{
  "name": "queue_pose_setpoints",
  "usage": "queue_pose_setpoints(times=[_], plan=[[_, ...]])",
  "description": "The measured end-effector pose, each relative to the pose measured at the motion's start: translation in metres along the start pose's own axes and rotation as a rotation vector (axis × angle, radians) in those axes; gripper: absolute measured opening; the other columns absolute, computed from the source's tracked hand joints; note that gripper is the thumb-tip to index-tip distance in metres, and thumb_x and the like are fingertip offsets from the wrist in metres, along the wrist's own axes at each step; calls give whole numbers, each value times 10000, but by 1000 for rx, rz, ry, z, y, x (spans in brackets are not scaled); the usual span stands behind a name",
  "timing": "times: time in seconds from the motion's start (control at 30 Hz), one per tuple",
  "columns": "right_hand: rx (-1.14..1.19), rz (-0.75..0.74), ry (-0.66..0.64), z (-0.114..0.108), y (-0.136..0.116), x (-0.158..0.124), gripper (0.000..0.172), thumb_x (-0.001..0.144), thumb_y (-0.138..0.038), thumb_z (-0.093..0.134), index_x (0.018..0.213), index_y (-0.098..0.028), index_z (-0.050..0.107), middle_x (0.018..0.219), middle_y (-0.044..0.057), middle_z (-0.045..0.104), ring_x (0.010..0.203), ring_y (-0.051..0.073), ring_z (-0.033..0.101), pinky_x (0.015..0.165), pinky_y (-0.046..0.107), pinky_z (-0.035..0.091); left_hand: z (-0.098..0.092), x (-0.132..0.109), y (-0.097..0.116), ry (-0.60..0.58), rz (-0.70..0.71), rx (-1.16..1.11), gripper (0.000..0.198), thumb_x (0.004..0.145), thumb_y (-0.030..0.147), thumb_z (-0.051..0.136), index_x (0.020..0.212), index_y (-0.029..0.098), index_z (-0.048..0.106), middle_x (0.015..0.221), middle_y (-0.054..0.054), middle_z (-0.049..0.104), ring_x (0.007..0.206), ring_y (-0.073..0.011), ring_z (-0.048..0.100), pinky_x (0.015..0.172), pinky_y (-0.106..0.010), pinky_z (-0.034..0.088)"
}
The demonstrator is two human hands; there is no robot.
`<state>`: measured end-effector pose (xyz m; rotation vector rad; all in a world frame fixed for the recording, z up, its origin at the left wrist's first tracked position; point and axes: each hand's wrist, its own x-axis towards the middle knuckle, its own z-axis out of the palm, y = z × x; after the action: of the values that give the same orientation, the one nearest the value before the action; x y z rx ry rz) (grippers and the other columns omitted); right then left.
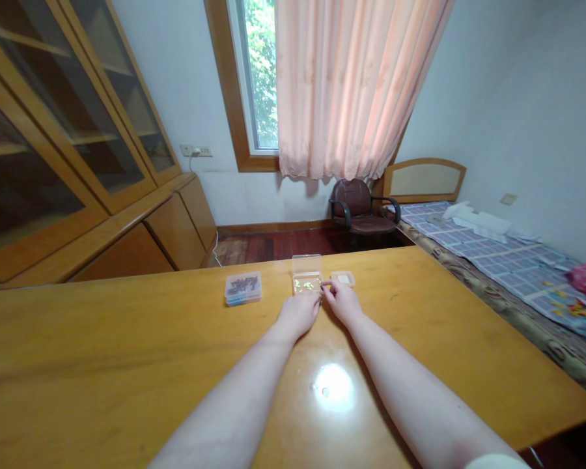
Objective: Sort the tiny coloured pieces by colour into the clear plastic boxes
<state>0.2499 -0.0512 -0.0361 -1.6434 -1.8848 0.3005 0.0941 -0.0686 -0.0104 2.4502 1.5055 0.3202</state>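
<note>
Near the far edge of the wooden table (pixel 176 339) stands a small clear box (pixel 306 266) with its lid raised and small yellow-green pieces (pixel 305 285) inside. My left hand (pixel 300 312) is at the box's near side, its fingers curled and partly hidden. At the box's right side is my right hand (pixel 340 301), thumb and index finger close together near a tiny dark thing. What either hand holds is too small to make out. Just behind my right hand lies a small clear container (pixel 342 278) with something pale in it.
Left of the open box sits a closed clear case (pixel 243 288) with dark pieces. Small shiny bits (pixel 325 391) lie on the table between my forearms. Beyond the far edge is a brown armchair (pixel 359 208); a bed (pixel 488 260) stands right, a cabinet (pixel 127 228) left.
</note>
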Motion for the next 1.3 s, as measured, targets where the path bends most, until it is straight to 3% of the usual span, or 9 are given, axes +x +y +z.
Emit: queue_pose_setpoints(times=[0.4, 0.5, 0.73, 0.93, 1.3], plan=[[71, 12, -14, 3, 7, 1, 292, 848, -294, 470, 1060, -199, 647, 715, 16, 652, 648, 145, 567, 623, 236, 406, 4, -1, -8, -51, -39, 63, 355, 911, 304, 376, 1246, 283, 491, 1175, -67, 610, 1013, -214, 595, 868, -333, 442], [20, -21, -81, -1, 8, -4, 248, 828, -273, 493, 987, -216, 674, 783, 28, 680, 701, 155, 589, 656, 241, 416, 4, -2, -11, -17, -19, 42, 340, 905, 288, 379, 1219, 300, 510, 1153, -45, 622, 991, -213, 602, 838, -327, 453], [-118, -138, -230, -10, 2, -8, 268, 841, -246, 486, 1029, -293, 671, 999, 18, 699, 875, 180, 625, 752, 254, 420, 4, 1, -16, 3, -20, 14, 335, 886, 255, 410, 1197, 301, 526, 1137, -36, 626, 1002, -201, 590, 846, -313, 438], [-156, -92, -251, -10, 0, -7, 207, 844, -264, 501, 962, -256, 671, 943, 35, 704, 845, 177, 623, 716, 243, 399, 5, 3, -17, -7, -68, 54, 238, 893, 288, 396, 1007, 249, 601, 1024, -56, 643, 925, -201, 600, 794, -312, 446], [-136, -39, -256, -10, 3, -7, 131, 823, -290, 544, 899, -222, 626, 768, 15, 657, 681, 138, 559, 599, 215, 330, 10, 4, -19, 3, -7, 55, 164, 882, 269, 432, 952, 212, 569, 964, -53, 639, 864, -189, 609, 731, -282, 444]])
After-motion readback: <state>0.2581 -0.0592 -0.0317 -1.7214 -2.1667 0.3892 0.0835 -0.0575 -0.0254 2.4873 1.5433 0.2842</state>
